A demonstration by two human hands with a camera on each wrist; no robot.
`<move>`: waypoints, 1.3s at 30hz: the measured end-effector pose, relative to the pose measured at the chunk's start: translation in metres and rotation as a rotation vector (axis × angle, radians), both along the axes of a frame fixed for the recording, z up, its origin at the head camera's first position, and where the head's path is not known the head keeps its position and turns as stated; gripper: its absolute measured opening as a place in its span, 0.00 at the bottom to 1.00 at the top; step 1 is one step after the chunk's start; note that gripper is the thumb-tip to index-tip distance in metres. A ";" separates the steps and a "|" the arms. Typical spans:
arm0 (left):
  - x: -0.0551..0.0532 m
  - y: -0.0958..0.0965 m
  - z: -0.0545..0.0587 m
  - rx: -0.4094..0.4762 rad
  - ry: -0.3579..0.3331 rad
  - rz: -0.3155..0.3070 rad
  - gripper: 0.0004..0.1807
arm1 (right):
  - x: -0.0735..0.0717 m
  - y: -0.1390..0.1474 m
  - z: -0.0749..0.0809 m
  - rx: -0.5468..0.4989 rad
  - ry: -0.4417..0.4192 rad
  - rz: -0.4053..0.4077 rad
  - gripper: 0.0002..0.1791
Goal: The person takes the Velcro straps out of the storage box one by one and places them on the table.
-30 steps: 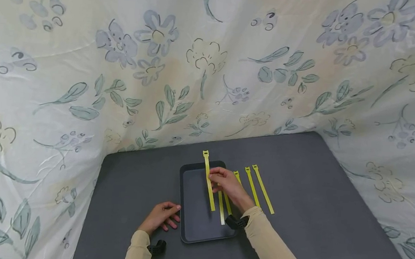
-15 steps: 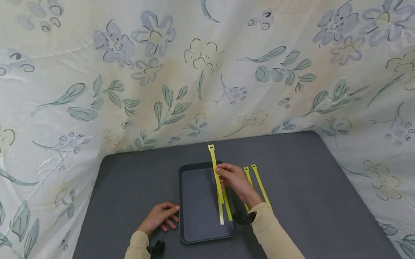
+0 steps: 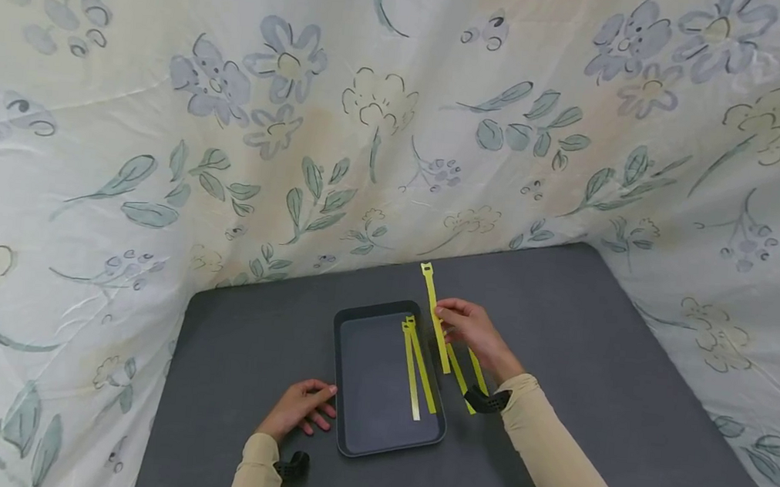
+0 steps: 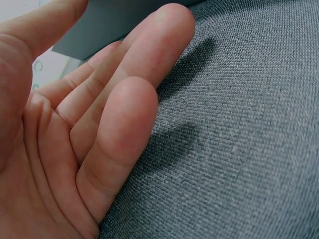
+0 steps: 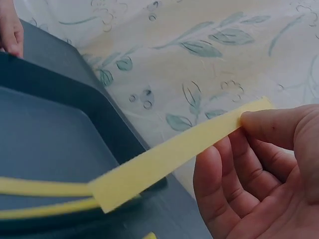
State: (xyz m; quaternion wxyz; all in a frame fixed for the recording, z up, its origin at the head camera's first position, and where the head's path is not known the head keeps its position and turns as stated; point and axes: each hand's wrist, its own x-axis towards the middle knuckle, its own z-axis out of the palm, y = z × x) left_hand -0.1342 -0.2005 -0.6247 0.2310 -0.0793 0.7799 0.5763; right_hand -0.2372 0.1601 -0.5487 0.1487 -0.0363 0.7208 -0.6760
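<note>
My right hand [image 3: 474, 334] pinches a yellow hook-and-loop cable tie [image 3: 435, 319] between thumb and fingers. This tie hangs just past the right rim of a dark grey tray [image 3: 337, 355], slotted head pointing away. The right wrist view shows the thumb [image 5: 271, 124] pressed on the flat strap [image 5: 169, 152]. Inside the tray, two more yellow ties [image 3: 411, 377] lie along its right side, heads close together. My left hand [image 3: 299, 407] rests by the tray's left rim, fingertips at the edge; its fingers are loosely bent around nothing in the left wrist view [image 4: 99, 124].
Two yellow ties [image 3: 459, 379] lie on the dark table [image 3: 563, 328] right of the tray, partly hidden by my right hand and wrist. Flower-printed cloth [image 3: 370, 157] rises behind the table and along its sides.
My right hand has carried the tie rightward, from above the tray to beyond its right rim, uncovering the two ties in the tray. The left hand has stayed in place.
</note>
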 end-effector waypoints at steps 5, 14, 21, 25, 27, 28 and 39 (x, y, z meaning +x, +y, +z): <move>0.000 -0.001 -0.001 -0.003 -0.006 -0.002 0.31 | -0.002 0.019 0.000 0.038 0.002 -0.022 0.22; 0.000 -0.001 0.001 0.004 -0.002 -0.003 0.31 | -0.004 0.048 -0.011 0.098 -0.027 -0.044 0.22; 0.000 0.000 0.002 0.003 -0.001 0.000 0.31 | -0.006 0.070 -0.022 0.160 -0.053 -0.054 0.23; 0.000 0.000 0.000 -0.002 0.001 0.000 0.31 | -0.005 0.080 -0.025 0.210 -0.047 -0.059 0.24; 0.000 0.000 -0.001 -0.006 -0.003 0.000 0.31 | -0.006 0.085 -0.027 0.238 -0.050 -0.070 0.24; 0.001 0.000 -0.002 -0.008 -0.004 0.001 0.31 | -0.006 0.087 -0.028 0.258 -0.050 -0.070 0.24; 0.001 0.001 -0.003 -0.016 -0.004 0.006 0.31 | -0.010 0.108 -0.038 0.382 -0.136 -0.063 0.22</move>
